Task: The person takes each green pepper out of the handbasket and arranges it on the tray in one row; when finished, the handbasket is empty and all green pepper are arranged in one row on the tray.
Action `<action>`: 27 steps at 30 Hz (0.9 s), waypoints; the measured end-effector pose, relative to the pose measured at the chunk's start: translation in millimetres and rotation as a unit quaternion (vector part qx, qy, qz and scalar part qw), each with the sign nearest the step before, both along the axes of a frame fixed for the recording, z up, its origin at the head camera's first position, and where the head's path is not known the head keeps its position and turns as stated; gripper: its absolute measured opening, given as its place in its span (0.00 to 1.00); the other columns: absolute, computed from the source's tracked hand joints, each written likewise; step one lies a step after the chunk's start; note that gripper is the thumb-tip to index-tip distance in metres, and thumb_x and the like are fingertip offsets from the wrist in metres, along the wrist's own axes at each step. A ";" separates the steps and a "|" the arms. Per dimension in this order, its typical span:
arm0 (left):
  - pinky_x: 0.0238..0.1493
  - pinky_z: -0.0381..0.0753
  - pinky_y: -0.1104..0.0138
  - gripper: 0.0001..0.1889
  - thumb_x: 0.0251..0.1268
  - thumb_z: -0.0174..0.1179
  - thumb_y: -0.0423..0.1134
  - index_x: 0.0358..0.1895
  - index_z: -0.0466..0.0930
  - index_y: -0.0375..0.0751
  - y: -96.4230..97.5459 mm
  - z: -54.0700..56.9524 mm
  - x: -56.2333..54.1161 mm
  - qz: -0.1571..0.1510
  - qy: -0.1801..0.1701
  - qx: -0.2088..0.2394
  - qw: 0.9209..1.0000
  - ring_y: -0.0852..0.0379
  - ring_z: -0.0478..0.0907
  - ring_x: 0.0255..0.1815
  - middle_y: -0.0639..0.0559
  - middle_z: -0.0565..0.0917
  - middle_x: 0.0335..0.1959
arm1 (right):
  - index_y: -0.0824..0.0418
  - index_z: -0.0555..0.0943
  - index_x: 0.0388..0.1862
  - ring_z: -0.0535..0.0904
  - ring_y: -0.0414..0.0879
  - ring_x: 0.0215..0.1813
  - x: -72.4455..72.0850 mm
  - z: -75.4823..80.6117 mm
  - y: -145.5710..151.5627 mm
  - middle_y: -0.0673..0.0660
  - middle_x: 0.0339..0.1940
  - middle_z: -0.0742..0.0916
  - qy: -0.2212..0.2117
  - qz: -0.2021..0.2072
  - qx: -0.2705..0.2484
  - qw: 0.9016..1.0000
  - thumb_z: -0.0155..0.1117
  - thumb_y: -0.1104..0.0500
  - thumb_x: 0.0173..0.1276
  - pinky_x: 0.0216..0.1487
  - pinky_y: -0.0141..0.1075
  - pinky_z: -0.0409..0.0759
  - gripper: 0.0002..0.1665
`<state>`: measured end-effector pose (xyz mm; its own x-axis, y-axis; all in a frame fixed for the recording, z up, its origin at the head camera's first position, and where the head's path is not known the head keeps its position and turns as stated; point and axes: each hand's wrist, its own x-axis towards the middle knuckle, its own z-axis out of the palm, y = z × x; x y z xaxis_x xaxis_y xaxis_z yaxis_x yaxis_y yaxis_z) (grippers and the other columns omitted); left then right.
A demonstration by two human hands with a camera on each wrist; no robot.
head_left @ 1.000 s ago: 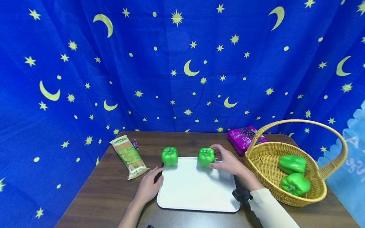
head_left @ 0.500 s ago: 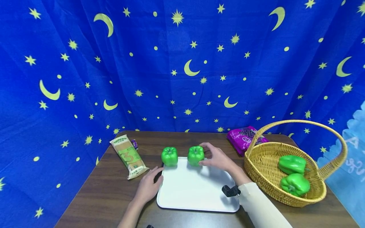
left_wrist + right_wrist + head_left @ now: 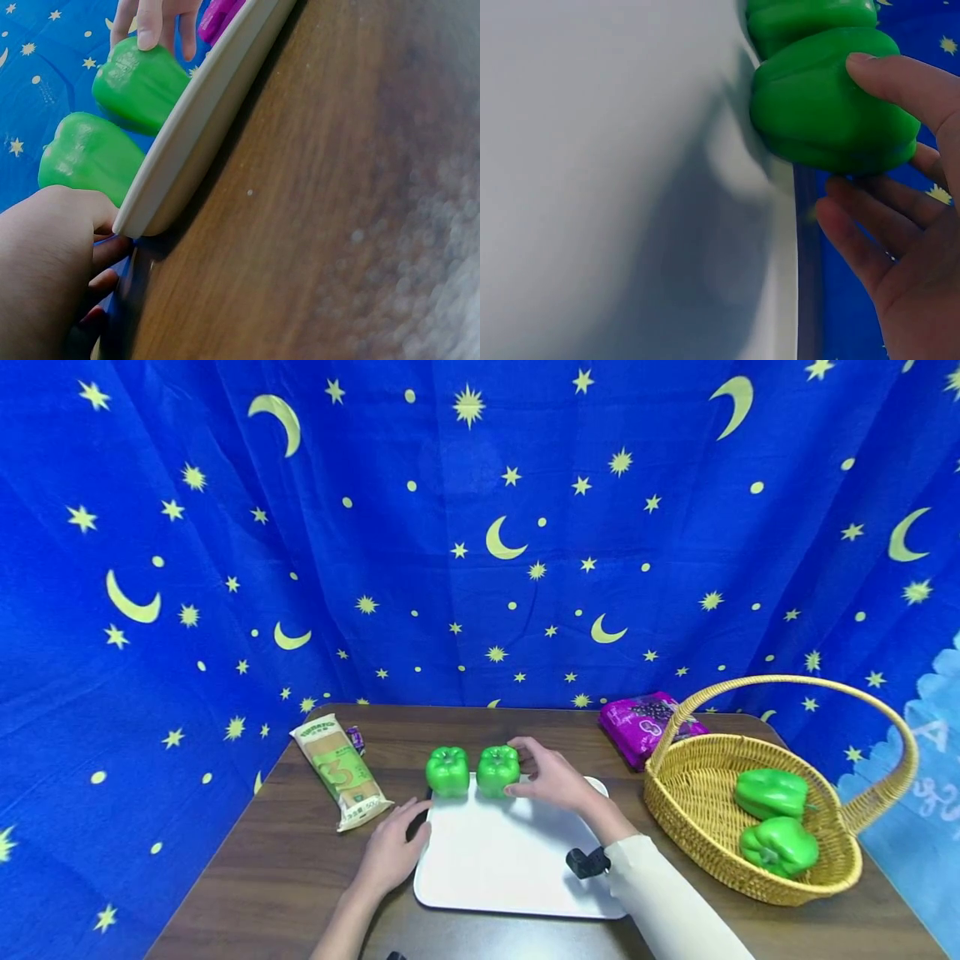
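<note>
My right hand (image 3: 553,778) holds a glossy green bell pepper (image 3: 498,770) at the far edge of a white tray (image 3: 517,868). In the right wrist view its thumb (image 3: 885,75) presses the near side while fingers reach behind. Close to its left stands a second green bell pepper (image 3: 447,770), at the tray's far left corner. These two peppers overlap in the right wrist view. My left hand (image 3: 392,847) rests at the tray's left side, fingers loosely extended; in the left wrist view its fingertips are right at the rim (image 3: 169,161).
A wicker basket (image 3: 697,843) with a tall handle stands at the right, holding two more green peppers (image 3: 776,845). Behind it lies a purple package (image 3: 637,727). A noodle packet (image 3: 341,772) and a small purple wrapped item (image 3: 356,740) lie left on the wooden table (image 3: 255,877).
My right hand has moved left along the tray's far edge, carrying its bell pepper close to the other one. The left hand has stayed in place.
</note>
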<state>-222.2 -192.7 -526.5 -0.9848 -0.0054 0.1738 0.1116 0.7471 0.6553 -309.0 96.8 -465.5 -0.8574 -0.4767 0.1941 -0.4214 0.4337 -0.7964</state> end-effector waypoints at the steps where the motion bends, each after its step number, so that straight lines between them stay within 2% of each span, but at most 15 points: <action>1: 0.66 0.62 0.44 0.19 0.68 0.57 0.45 0.60 0.78 0.52 0.1 0.3 0.2 0.000 0.001 0.000 1.000 0.37 0.65 0.67 0.40 0.72 0.65 | 0.58 0.68 0.64 0.80 0.48 0.50 -0.1 0.0 -1.0 0.56 0.49 0.83 0.000 -0.001 0.000 1.000 0.79 0.57 0.50 0.50 0.42 0.81 0.44; 9: 0.65 0.63 0.43 0.18 0.67 0.58 0.44 0.60 0.78 0.51 -0.3 -0.3 0.2 -0.005 0.015 0.000 1.000 0.37 0.66 0.66 0.39 0.73 0.64 | 0.66 0.66 0.66 0.79 0.55 0.53 -1.9 -2.6 -9.3 0.62 0.52 0.81 -0.003 0.011 -0.032 0.999 0.78 0.60 0.50 0.51 0.46 0.81 0.46; 13: 0.65 0.63 0.44 0.18 0.67 0.58 0.44 0.60 0.78 0.52 -2.0 -2.4 -0.3 0.000 0.016 -0.007 1.000 0.37 0.66 0.66 0.40 0.73 0.64 | 0.66 0.66 0.66 0.79 0.53 0.52 -2.7 -3.9 -12.0 0.61 0.52 0.81 -0.003 0.015 -0.029 0.999 0.78 0.60 0.50 0.51 0.46 0.81 0.46; 20: 0.66 0.61 0.44 0.19 0.68 0.58 0.45 0.60 0.78 0.51 -1.4 -1.3 -0.2 -0.006 0.009 -0.006 1.000 0.37 0.65 0.66 0.39 0.72 0.65 | 0.60 0.63 0.70 0.79 0.52 0.53 -1.8 -3.3 -10.9 0.61 0.53 0.80 -0.007 0.006 -0.014 1.000 0.79 0.58 0.50 0.51 0.45 0.81 0.51; 27: 0.66 0.61 0.45 0.19 0.68 0.58 0.45 0.60 0.78 0.51 -0.7 0.5 1.0 -0.007 0.013 -0.005 1.000 0.37 0.65 0.66 0.39 0.72 0.65 | 0.56 0.63 0.71 0.77 0.57 0.56 -1.0 2.0 -2.4 0.62 0.55 0.79 -0.001 -0.002 0.002 1.000 0.79 0.52 0.51 0.51 0.48 0.80 0.50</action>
<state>-221.2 -193.4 -526.0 -0.9801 0.0092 0.1984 0.1377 0.7515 0.6452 -310.0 94.4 -463.6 -0.8594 -0.4743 0.1912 -0.4186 0.4376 -0.7958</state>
